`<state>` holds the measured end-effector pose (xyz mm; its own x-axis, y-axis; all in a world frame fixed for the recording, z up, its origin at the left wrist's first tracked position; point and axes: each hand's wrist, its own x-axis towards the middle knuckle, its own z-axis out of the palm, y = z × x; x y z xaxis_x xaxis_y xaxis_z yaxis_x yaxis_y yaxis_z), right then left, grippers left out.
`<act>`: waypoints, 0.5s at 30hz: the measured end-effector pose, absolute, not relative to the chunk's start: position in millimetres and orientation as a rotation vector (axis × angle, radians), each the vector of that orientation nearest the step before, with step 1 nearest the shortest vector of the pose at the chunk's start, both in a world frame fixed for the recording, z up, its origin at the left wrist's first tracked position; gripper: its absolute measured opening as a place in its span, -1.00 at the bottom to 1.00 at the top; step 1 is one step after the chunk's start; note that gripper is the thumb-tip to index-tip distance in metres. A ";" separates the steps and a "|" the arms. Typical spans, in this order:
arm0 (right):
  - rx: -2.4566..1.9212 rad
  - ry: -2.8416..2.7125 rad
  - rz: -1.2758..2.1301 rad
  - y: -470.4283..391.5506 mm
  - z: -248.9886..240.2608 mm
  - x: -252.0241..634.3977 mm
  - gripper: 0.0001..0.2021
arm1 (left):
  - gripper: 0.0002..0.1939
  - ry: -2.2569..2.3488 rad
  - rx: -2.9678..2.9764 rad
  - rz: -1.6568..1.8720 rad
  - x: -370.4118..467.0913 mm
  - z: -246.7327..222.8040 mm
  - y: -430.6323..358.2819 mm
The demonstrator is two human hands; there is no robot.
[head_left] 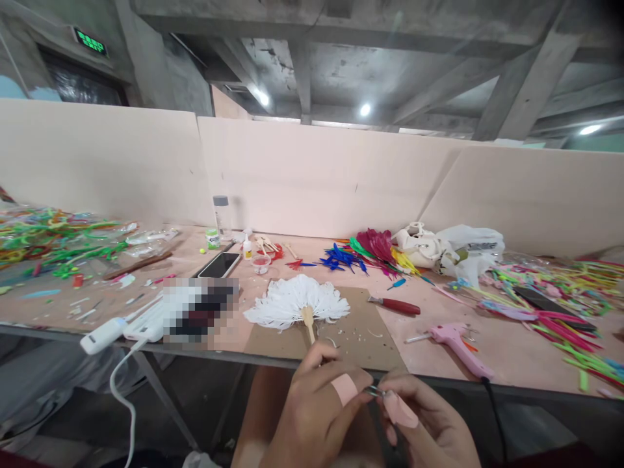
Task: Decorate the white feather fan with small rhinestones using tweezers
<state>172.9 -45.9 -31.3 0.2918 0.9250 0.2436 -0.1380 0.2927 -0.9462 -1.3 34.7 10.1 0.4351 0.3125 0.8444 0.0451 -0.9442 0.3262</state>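
Table (397,326) is bearing white fan (297,296) near front edge, seemingly assembled; left hand (316,404) and right hand (425,416) are pinching shiny piece (374,390); remainder unclear.

This looks like a craft workshop, under a bare concrete ceiling (341,71) with lamps (364,109) and a green exit sign (90,41). Pale boards (316,175) stand behind a long table (414,354) strewn with supplies: heaped coloured strips (73,234), bright feathers (344,258), a pink glue gun (451,337), a red-handled tool (397,305) and a white fan (292,299) partly over cardboard (361,335).
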 end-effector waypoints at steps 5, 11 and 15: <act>-0.947 -1.007 1.048 -47.6 -32.8 177.5 -0.69 | -0.78 0.266 2.465 1.534 -3.8 14.9 36.5; -0.893 -1.040 1.166 -49.8 -33.8 180.7 -0.65 | -0.83 0.212 2.526 1.567 -8.3 22.4 35.5; -0.911 -1.054 1.163 -52.3 -33.8 181.3 -0.64 | -0.82 0.261 2.582 1.547 -13.9 24.2 31.3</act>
